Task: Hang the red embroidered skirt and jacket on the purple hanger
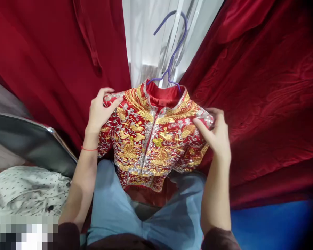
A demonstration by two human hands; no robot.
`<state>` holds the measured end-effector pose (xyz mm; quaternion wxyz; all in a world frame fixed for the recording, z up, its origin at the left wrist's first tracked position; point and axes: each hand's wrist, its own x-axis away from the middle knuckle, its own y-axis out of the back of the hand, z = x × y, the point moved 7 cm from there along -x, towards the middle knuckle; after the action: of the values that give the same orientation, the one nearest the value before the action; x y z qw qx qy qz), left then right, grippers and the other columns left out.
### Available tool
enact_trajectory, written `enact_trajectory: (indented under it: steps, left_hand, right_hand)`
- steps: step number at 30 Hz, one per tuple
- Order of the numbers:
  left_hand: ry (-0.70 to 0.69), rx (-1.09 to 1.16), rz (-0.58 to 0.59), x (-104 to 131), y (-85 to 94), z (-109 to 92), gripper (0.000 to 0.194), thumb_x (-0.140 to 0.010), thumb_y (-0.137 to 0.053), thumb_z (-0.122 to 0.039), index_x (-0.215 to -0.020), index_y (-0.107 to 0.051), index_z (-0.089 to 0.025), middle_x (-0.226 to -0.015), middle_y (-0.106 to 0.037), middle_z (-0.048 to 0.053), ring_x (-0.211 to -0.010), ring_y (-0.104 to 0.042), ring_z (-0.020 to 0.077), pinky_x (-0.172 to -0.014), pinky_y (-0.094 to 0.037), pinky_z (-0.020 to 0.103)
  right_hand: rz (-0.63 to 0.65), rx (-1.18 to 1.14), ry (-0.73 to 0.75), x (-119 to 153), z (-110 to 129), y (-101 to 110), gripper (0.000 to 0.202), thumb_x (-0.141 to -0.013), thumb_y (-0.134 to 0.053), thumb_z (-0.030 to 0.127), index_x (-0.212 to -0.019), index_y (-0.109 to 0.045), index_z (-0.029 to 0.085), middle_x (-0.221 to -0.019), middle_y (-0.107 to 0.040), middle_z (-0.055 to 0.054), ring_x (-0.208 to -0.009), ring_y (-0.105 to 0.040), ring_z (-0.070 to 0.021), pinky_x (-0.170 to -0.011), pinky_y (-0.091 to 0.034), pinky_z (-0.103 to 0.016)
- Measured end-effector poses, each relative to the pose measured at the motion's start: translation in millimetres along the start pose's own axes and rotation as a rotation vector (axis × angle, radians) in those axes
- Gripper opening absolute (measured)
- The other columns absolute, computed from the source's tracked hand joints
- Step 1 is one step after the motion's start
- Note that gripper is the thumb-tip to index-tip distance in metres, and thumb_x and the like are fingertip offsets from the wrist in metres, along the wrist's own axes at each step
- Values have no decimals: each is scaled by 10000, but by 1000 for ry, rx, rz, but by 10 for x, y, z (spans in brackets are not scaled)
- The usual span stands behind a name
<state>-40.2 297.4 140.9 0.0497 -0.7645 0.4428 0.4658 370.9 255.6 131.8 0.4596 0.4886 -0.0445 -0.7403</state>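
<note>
Between my hands hangs a red jacket (151, 132) with a stand collar and dense gold and silver embroidery. Its front is closed down the middle. A purple wire hanger (169, 66) sits inside the collar, its hook pointing up and caught on nothing I can see. My left hand (101, 107) pinches the shoulder on the left side of the view, thumb on the front. At the other shoulder, my right hand (216, 130) grips in the same way, fingers behind the cloth. The lower hem hangs between my knees.
Red curtains (54, 45) hang at the left, and red patterned cloth (271, 114) at the right. White framework (143, 38) stands behind the hanger. A dark chair back (28, 139) and white dotted fabric (28, 191) are at lower left. Blue flooring (271, 225) shows at lower right.
</note>
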Motion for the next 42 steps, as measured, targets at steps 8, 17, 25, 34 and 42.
enact_trajectory:
  steps: [8, 17, 25, 34, 42]
  left_hand:
    - [248, 161, -218, 566, 188, 644, 516, -778, -674, -631, -654, -387, -221, -624, -391, -53, -598, -419, 108, -574, -343, 269]
    - [303, -143, -356, 645, 334, 435, 505, -867, -625, -581, -640, -378, -203, -624, -399, -41, -695, -502, 118, -671, -373, 317]
    - [-183, -457, -300, 1340, -462, -195, 699, -955, -519, -443, -1566, -266, -216, -1655, -203, 147, -1564, -111, 306, -1249, -227, 548]
    - [-129, -303, 247, 1312, -1520, 102, 682, -972, -408, -594, -1527, -415, -198, -1593, -393, 152, -1549, -189, 333, -1255, -90, 609]
    - [-84, -325, 252, 1388, -1499, 5, 757, -926, -453, -665, -1530, -420, -210, -1583, -403, 168, -1543, -191, 366, -1241, -67, 651]
  right_hand:
    - [-269, -8, -218, 725, -582, -115, 580, -762, -698, 623, -1080, -623, 145, -943, -705, -130, -775, -650, -234, -723, -503, -361]
    - [-284, 377, -242, 639, -555, 207, 465, -880, -540, 662, -677, -587, 247, -554, -524, -42, -516, -509, -214, -599, -400, -374]
    - [-257, 434, 132, 900, 114, -561, 626, -927, -520, 460, -1455, -490, 124, -1500, -436, -243, -1426, -368, -400, -1096, -339, -611]
    - [314, 517, 185, 851, 116, -1840, 640, -969, -487, 500, -1567, -359, 312, -1621, -348, -111, -1531, -210, -352, -1188, -125, -635]
    - [309, 521, 142, 872, 248, -1756, 691, -981, -473, 478, -1607, -240, 299, -1649, -279, -115, -1542, -171, -359, -1185, -98, -670]
